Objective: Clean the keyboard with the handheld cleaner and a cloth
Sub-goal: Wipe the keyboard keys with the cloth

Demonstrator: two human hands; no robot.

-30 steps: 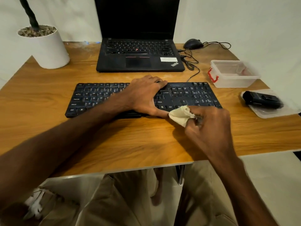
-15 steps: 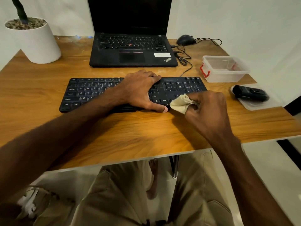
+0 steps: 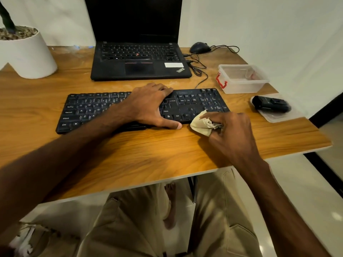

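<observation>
One wooden surface [image 3: 130,154] carries everything. From my remote seat I count one ThinkPad laptop [image 3: 139,69], lid up, at the far edge, one white plant pot [image 3: 27,54] at far left, and one black keyboard [image 3: 89,112] across the middle, the thing being cleaned. My left grip [image 3: 150,106] lies released, fingers flat over the keys and thumb at the near edge, I judge to pin the board against sliding. One clear plastic box [image 3: 243,80] with a red latch stands at right. Just nearer me, one black handheld cleaner [image 3: 271,106] rests on a clear lid [image 3: 278,117], within reach and not in use. One wired mouse [image 3: 200,47] sits behind. My right grip [image 3: 233,134] is clenched round one cream cloth [image 3: 199,124], bunched to a point touching the keyboard's near right corner: the wiping step, I judge.
</observation>
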